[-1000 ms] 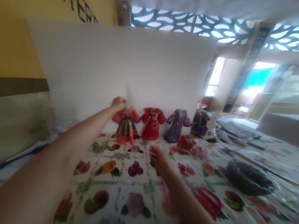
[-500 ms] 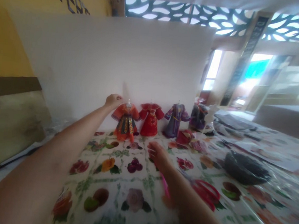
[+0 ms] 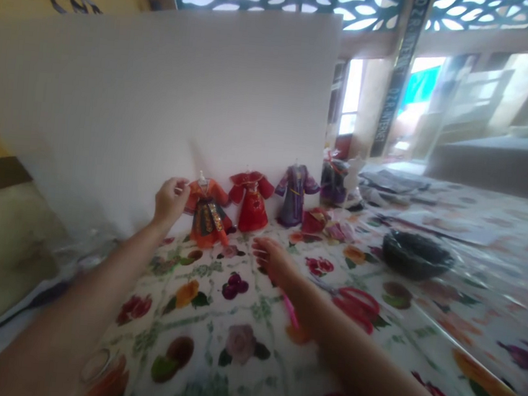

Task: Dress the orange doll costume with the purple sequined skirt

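Observation:
Beside the left sleeve of a small orange doll dress (image 3: 206, 211) is my left hand (image 3: 171, 200), its fingers bent and pinched at the sleeve's upper edge. That dress has a dark, gold-patterned front and sits on a small white stand whose tip shows at the neck. To its right stand a red doll dress (image 3: 252, 206) and a purple doll robe (image 3: 293, 194). My right hand (image 3: 275, 260) is low over the tablecloth, in front of the red dress, fingers stretched out and holding nothing. A pink stick-like item (image 3: 290, 311) lies partly under my right forearm.
A white board (image 3: 170, 102) rises behind the dresses. Red-handled scissors (image 3: 356, 306) lie right of my forearm. Further right is a black plastic-lined bowl (image 3: 415, 255). Folded red fabric (image 3: 315, 220) rests by the purple robe. A fruit-print tablecloth (image 3: 215, 318) covers the table.
The view has turned right and down, so the dresses appear further left. My left hand keeps close to the orange dress, now lower at its sleeve. My right hand stays over the cloth.

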The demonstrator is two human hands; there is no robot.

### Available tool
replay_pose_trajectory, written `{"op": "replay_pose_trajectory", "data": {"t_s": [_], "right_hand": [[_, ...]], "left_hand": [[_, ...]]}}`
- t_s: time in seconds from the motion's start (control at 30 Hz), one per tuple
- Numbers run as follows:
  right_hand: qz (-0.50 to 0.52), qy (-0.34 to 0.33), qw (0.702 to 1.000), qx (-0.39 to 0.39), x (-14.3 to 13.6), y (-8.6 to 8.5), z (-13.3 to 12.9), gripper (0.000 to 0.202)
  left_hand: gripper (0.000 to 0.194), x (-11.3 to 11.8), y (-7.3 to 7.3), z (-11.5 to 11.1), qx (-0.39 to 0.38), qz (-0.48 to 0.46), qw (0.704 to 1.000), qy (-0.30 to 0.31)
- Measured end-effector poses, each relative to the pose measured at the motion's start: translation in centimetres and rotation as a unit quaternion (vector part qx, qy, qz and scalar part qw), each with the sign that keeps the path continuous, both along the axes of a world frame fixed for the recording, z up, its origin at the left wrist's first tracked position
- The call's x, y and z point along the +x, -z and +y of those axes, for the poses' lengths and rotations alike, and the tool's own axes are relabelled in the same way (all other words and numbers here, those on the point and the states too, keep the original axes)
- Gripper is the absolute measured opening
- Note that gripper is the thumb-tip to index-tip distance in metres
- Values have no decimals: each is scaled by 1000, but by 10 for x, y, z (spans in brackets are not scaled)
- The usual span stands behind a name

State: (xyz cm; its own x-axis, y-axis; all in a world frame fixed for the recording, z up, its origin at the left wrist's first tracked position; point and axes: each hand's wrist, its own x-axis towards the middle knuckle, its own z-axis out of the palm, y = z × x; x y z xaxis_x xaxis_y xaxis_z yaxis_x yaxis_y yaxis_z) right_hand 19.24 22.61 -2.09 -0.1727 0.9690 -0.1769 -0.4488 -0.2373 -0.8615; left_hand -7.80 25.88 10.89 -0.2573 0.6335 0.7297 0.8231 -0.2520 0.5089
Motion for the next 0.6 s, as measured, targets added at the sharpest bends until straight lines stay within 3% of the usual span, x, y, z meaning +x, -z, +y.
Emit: {"op": "replay_pose_trajectory", "data": {"t_s": [0.17,0.37,0.6], "right_hand": [[15,-1,1000,23,1,-20,-5,9],[3,-6,999,43,-9,-39,1,6],[9,-25,1000,16,-50,-28,45,14]], "left_hand": [[29,17,34,-31,-35,24,996,78],[20,21,64,-38,-170,35,976,131],[12,26,82,-45,-296,24,937,184]]}}
